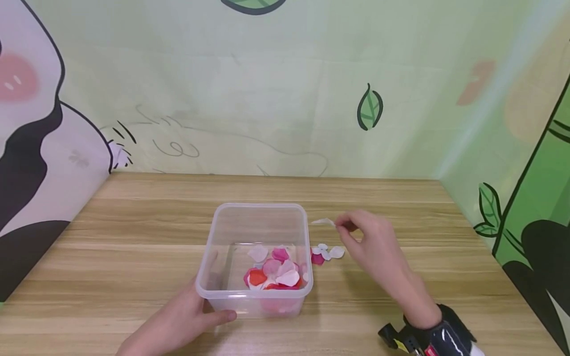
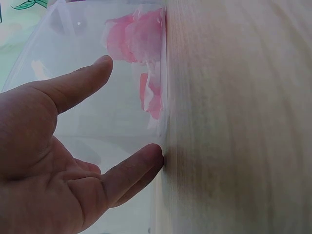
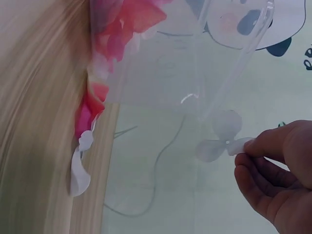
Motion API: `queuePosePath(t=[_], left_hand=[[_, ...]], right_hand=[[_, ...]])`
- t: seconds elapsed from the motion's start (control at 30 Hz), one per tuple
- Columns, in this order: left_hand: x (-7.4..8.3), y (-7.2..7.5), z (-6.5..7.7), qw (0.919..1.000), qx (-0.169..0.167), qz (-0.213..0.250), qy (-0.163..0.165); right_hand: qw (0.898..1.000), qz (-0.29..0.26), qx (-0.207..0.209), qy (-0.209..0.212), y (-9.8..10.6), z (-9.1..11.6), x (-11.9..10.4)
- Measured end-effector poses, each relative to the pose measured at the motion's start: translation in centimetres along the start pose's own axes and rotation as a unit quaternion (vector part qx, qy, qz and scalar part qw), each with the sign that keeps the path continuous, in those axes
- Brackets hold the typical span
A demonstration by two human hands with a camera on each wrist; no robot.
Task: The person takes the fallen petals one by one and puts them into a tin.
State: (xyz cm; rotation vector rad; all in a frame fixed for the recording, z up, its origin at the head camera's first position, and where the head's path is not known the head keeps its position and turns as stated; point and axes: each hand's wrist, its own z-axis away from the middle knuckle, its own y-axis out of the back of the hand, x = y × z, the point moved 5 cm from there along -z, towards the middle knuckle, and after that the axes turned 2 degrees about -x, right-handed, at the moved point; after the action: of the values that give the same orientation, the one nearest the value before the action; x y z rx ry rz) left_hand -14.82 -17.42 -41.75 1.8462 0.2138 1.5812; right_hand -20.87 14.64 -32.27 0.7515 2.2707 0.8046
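Observation:
A clear plastic box (image 1: 254,293) stands on the table, with pink, white and red artificial petals (image 1: 279,268) heaped toward its right side. My left hand (image 1: 187,309) is at the box's near left corner, thumb along the front and the other fingers at the left side. Its thumb and fingers look straight and spread in the left wrist view. To the right of the box, my right hand (image 1: 374,244) pinches a white three-lobed petal piece (image 3: 227,124) between thumb and fingertips, raised above the table. White petals (image 1: 337,252) and a magenta petal (image 1: 317,259) lie below it, beside the box.
The wood-grain table (image 1: 156,207) meets an upright printed backdrop (image 1: 285,99) at its far edge. More printed panels stand on the left and right sides. A black wrist device (image 1: 438,331) is strapped to my right wrist.

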Motion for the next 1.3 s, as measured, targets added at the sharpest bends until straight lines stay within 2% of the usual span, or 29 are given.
queuePosePath(t=[0.13,0.3,0.47,0.73,0.8,0.93,1.1,1.3], left_hand=[[0.1,0.0,0.0,1.0000,0.000,0.001,-0.007],[0.0,0.0,-0.1,1.0000,0.000,-0.004,-0.003],[0.0,0.0,-0.1,1.0000,-0.001,-0.007,-0.001],[0.0,0.1,-0.1,0.9998,-0.001,-0.004,-0.019],[-0.1,0.1,-0.1,0.9999,0.000,-0.006,-0.012],[0.0,0.1,0.0,0.9999,-0.001,-0.010,-0.004],[0.0,0.1,0.0,1.0000,0.000,-0.006,-0.004],[0.0,0.0,0.0,1.0000,-0.002,-0.003,-0.001]], right_hand=[[0.999,-0.011,0.038,0.034,0.6,0.0,-1.2],[0.992,-0.055,0.072,0.093,0.8,0.2,-3.1],[0.986,-0.101,0.069,0.116,0.1,0.6,-4.4],[0.974,-0.137,0.063,0.166,-0.6,1.1,-5.4],[0.972,-0.147,0.056,0.177,-0.7,1.1,-5.7],[0.970,-0.152,0.050,0.182,-0.9,1.2,-5.9],[0.973,-0.143,0.059,0.172,-0.8,1.1,-5.4],[0.983,-0.121,0.053,0.126,-0.7,0.5,-3.6]])
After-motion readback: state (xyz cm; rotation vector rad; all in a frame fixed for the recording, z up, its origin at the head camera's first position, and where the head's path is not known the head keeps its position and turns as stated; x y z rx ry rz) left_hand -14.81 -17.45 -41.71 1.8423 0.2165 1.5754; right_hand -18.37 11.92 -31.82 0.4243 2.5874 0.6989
